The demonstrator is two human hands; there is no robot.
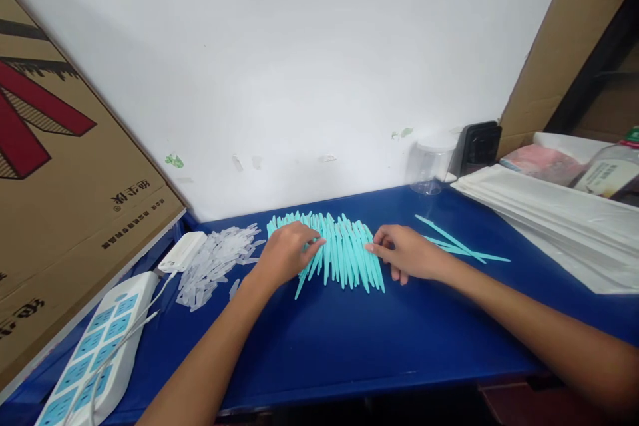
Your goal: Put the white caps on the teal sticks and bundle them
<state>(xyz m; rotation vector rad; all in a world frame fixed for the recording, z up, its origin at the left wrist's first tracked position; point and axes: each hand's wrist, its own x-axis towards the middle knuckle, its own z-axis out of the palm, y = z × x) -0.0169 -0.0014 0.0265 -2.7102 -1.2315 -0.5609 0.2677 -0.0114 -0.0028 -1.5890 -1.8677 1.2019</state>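
Though left hand (288, 249) and right hand (408, 251) reach turquoise sticks (345, 254), any pinch is unclear.

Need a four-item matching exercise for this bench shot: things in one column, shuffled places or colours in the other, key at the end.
Things
1. row of sticks
2. small plastic pieces
3. power strip
4. jar

Descriptions
A. upright near the wall
B. white with blue socket faces
C. translucent, in a loose heap
D. turquoise, left hand over its left part, right hand at its right end

Pairs: 1-D, 2-C, 3-B, 4-A
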